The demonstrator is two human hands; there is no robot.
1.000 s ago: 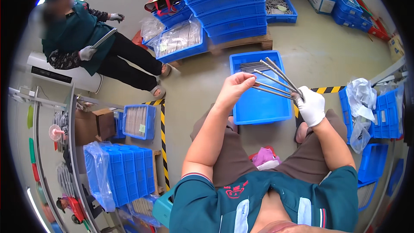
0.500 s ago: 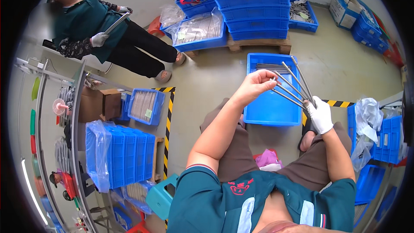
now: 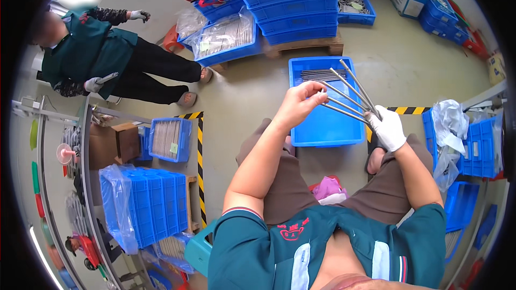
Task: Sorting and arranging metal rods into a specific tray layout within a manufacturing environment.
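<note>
My right hand (image 3: pixel 388 130), in a white glove, is closed round several thin grey metal rods (image 3: pixel 349 94) that fan out up and to the left. My bare left hand (image 3: pixel 301 104) pinches thumb and fingers together at the left ends of the lower rods. What lies between those fingertips, a rod end or some small piece, is too small to make out. Below both hands stands a blue plastic bin (image 3: pixel 327 129) on the floor, with more dark metal rods (image 3: pixel 322 77) lying side by side at its far end.
Stacked blue crates (image 3: pixel 295 8) stand on a pallet ahead, beside a crate of rods (image 3: pixel 228 35). At far left stands a co-worker (image 3: pixel 88 53) with gloved hands. More blue crates (image 3: pixel 153 204) sit at my left, a teal stool (image 3: pixel 200 249) near me, plastic-covered crates (image 3: pixel 478 147) at right.
The view has shifted slightly, while my hands keep nearly the same hold over the bin. The co-worker's hands have parted; one arm now reaches outward, the other hand is low with metal pieces.
</note>
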